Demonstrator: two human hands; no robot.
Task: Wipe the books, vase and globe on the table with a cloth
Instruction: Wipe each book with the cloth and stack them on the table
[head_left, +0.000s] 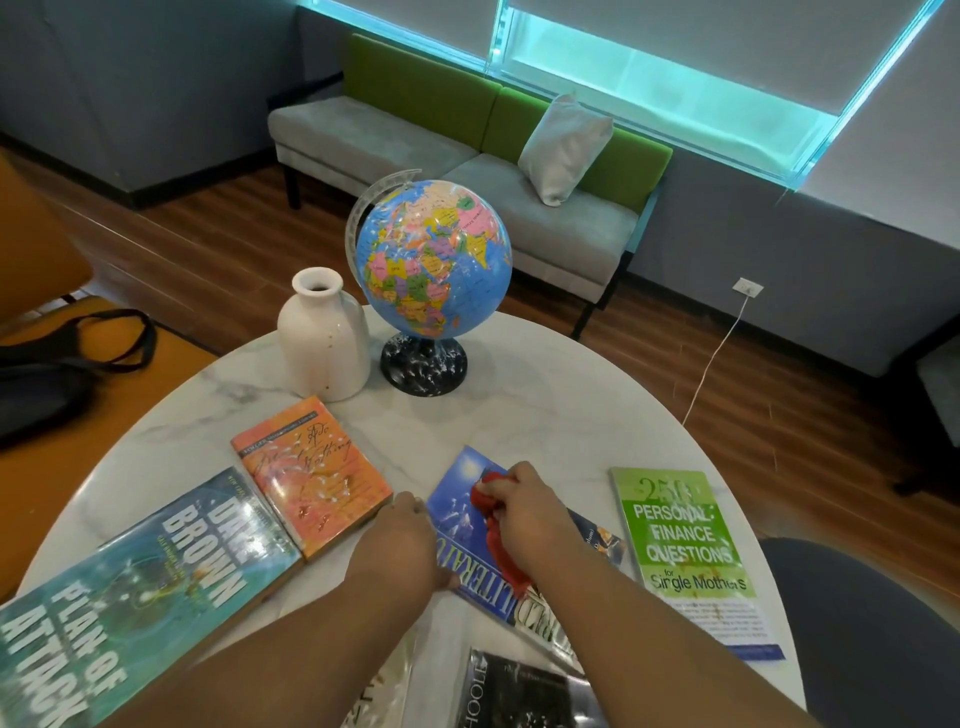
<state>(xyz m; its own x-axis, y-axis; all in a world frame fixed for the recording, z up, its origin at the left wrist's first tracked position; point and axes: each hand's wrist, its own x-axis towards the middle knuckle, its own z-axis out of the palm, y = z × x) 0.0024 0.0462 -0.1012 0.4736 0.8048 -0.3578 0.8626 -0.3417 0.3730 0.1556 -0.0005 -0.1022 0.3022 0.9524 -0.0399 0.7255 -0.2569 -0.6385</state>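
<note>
While my right hand (524, 512) grips the red cloth (506, 564) against the blue book (457, 493) lying on the tabletop (545, 405), my left hand (400, 551) touches that book's left edge, its fingers hidden, so I cannot tell how far open.

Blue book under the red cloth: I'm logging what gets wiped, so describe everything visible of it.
The glossy blue paperback book lies flat and skewed on the round white marble-look table, title partly covered. The right hand presses a crumpled red cloth onto its cover; the left hand touches its left edge.
</note>
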